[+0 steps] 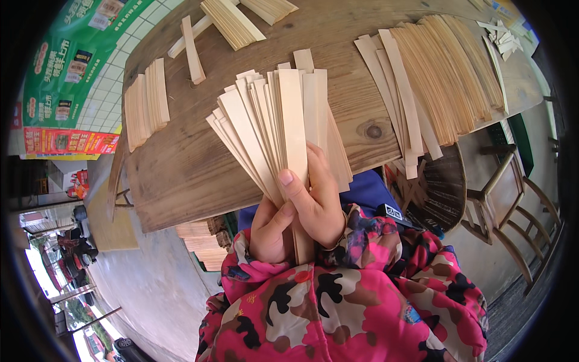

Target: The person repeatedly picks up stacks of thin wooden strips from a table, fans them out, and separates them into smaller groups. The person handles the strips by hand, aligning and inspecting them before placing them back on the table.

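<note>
A fan of thin pale wooden strips (253,122) stands up between my two hands, close to my chest. My left hand (271,231) grips the lower part of the fan, its thumb across the strips. Around the right side of the same bundle closes my right hand (321,203), the thumb pressed on the front strip. The lower ends of the strips are mostly hidden by my palms. Behind the fan, more strips (337,149) show at the right; whether I hold them or they lie on the wooden table (190,181) cannot be told.
A long row of strips (443,77) lies along the table's right side, some overhanging its edge. Smaller bundles rest at the left (147,104) and far side (233,22). Below the right edge stands a woven basket (441,190) beside a wooden chair (497,194). Stacked strips (203,244) sit under the table.
</note>
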{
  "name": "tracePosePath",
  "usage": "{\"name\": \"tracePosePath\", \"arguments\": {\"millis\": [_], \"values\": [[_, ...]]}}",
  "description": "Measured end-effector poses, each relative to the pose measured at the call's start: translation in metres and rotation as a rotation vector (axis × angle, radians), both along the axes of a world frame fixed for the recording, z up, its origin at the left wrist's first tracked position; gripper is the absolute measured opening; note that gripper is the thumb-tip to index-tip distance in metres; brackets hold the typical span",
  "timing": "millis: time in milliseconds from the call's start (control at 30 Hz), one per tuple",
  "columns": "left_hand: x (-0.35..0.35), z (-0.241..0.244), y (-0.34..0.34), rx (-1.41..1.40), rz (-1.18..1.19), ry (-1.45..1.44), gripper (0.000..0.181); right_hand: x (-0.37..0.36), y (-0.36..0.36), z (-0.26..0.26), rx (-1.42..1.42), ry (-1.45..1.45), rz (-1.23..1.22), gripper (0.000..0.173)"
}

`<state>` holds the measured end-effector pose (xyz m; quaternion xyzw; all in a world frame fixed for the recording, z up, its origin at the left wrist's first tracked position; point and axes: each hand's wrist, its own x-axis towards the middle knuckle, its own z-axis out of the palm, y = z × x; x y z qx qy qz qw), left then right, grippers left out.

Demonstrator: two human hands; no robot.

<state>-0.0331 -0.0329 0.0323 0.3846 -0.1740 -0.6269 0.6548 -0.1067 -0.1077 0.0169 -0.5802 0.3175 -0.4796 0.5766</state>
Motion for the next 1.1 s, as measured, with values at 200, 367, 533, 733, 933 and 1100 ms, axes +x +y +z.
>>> {"name": "tracePosePath", "arguments": {"millis": [200, 367, 533, 733, 933, 1100], "values": [[0.009, 0.000, 0.001, 0.012, 0.047, -0.114, 0.057, -0.004, -0.015, 0.017, 0.181, -0.255, 0.044, 0.057], [0.021, 0.010, 0.001, 0.078, 0.025, -0.434, 0.045, -0.021, -0.086, 0.034, 0.021, -0.210, 0.049, 0.048], [0.017, 0.021, 0.002, 0.050, 0.015, -0.453, 0.039, -0.017, -0.100, 0.037, -0.205, 0.052, 0.098, 0.031], [0.018, 0.027, 0.004, 0.133, 0.002, -0.512, 0.039, -0.014, -0.087, 0.021, -0.209, 0.033, -0.046, 0.030], [0.022, 0.023, 0.004, 0.119, 0.026, -0.503, 0.036, -0.018, -0.091, 0.017, 0.096, -0.273, 0.048, 0.024], [0.021, 0.016, 0.003, 0.101, 0.072, -0.520, 0.037, -0.021, -0.078, 0.018, 0.515, -0.515, 0.248, 0.013]]}}
